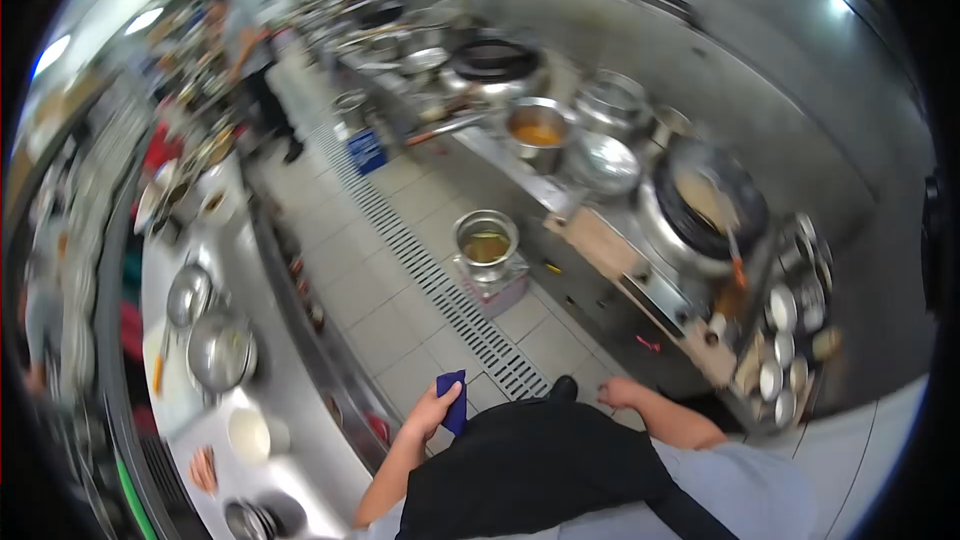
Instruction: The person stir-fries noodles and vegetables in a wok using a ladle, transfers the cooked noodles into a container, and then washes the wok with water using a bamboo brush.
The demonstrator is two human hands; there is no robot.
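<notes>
A folded dark blue cloth is gripped in my left hand, beside the steel counter's edge. My right hand hangs low in front of the stove, fingers curled in, with nothing visible in them. Ahead of it a dark wok sits on a burner, a ladle with an orange handle end lying in it. Farther along the range stand a pot of orange liquid and a shiny steel bowl.
A metal pot of yellowish liquid is raised on a stand above the tiled floor, by a drain grate. Steel bowls and a white container occupy the left counter. Seasoning containers flank the wok. A person stands far down the aisle.
</notes>
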